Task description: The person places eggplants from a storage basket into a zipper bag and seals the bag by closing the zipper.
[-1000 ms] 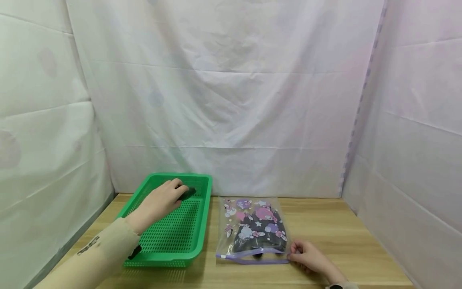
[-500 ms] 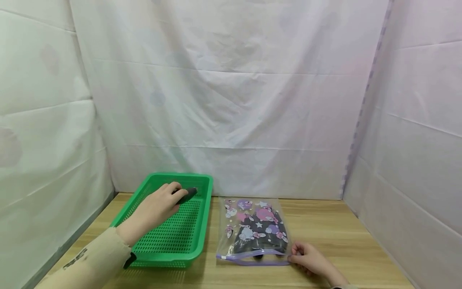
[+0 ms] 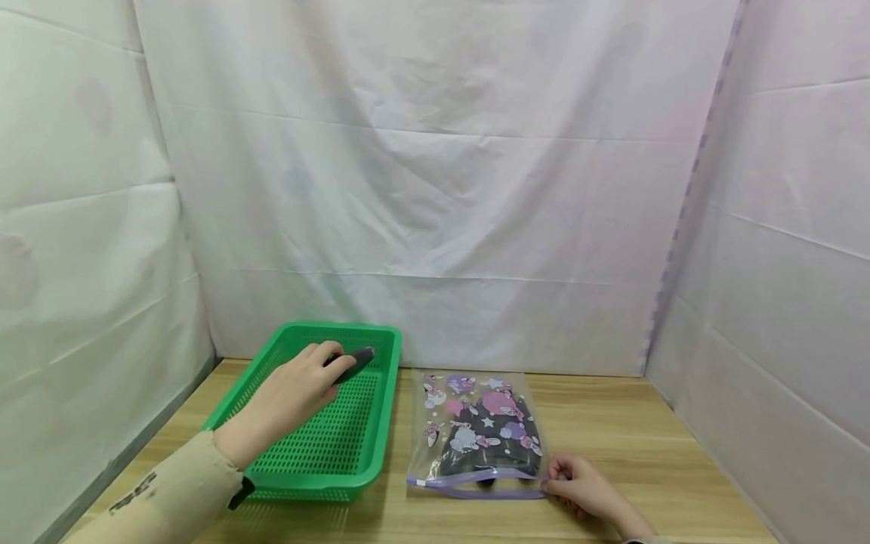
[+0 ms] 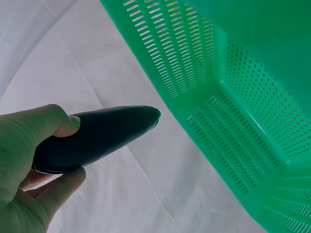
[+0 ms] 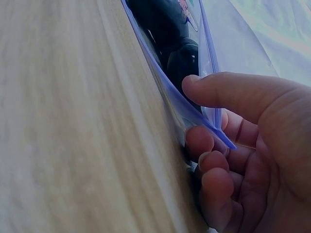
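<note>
Over the green basket (image 3: 390, 408), my left hand (image 3: 292, 393) holds a dark, glossy eggplant (image 3: 356, 364). In the left wrist view, the thumb and fingers pinch one end of the eggplant (image 4: 107, 133), while its narrower end points toward the basket. A clear printed zip bag (image 3: 485, 423) lies flat on the table with dark rounded things inside. My right hand (image 3: 584, 487) holds the right corner of its purple-edged mouth, which gapes. In the right wrist view, the thumb and fingers are around that corner (image 5: 214, 116), and dark glossy things (image 5: 182, 60) show inside.
The wooden table (image 3: 612, 415) runs back to a white cloth (image 3: 442, 227), with more cloth on both sides. The basket stands at the left, its raised rim nearest the left forearm. A white slider (image 3: 421, 483) sits at the bag's left end.
My left hand with the eggplant has shifted very slightly, and more of the eggplant shows beyond the fingers. The right hand stays at the bag's corner.
</note>
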